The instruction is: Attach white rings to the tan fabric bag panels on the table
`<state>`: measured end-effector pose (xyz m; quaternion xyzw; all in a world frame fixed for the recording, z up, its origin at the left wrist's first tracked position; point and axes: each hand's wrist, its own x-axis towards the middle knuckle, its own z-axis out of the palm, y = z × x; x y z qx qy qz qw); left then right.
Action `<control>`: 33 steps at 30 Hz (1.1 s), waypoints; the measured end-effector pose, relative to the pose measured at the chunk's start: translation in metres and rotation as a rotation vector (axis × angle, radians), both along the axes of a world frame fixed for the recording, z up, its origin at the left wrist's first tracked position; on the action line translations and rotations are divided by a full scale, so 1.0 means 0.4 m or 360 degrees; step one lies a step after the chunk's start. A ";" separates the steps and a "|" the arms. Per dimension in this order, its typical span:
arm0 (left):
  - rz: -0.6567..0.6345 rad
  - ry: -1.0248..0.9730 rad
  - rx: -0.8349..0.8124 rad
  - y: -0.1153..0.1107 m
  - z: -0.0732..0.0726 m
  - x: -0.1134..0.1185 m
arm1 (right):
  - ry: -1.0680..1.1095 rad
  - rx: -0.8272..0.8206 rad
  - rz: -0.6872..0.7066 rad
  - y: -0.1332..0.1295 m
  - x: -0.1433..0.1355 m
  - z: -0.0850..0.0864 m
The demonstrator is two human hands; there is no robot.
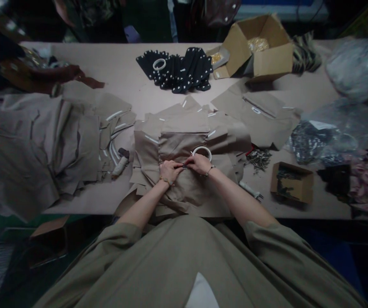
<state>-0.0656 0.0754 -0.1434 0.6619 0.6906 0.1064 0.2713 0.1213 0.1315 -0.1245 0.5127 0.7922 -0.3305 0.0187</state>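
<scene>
My left hand (170,171) and my right hand (199,164) meet at the middle of a tan fabric piece (184,145) lying on top of a stack of similar cut pieces. Both hands pinch the cloth at the same spot, fingertips almost touching; a small dark item sits between them, too small to identify. A white tape roll (202,151) lies on the fabric just behind my right hand.
Tan fabric heaps (43,137) cover the left; another person's hand (68,73) rests there. Black pieces (179,70) and an open carton (261,47) lie at the back. A small box (291,183), metal bits (258,158) and plastic bags (331,132) sit right.
</scene>
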 end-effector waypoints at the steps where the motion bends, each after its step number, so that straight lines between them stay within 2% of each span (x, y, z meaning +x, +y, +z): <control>1: -0.0004 0.0027 -0.0011 0.001 0.004 0.003 | 0.0035 0.0005 -0.0013 0.000 0.004 -0.003; 6: -0.0020 0.0133 -0.0007 0.000 0.016 0.013 | 0.0145 -0.0005 -0.0030 -0.007 0.016 -0.010; 14: -0.0018 -0.0033 0.0005 -0.003 0.012 -0.006 | 0.0150 -0.0006 -0.0140 -0.003 0.006 -0.028; 19: -0.0058 -0.0046 -0.0025 -0.001 0.014 -0.007 | 0.0262 -0.0108 -0.0090 0.008 0.016 -0.032; 28: 0.0001 -0.0057 -0.0038 0.001 0.003 -0.001 | 0.0168 -0.0052 -0.0172 0.005 0.005 -0.043; 33: 0.0009 0.0065 -0.0076 0.006 0.023 0.014 | 0.0133 -0.0039 -0.0142 0.001 0.008 -0.030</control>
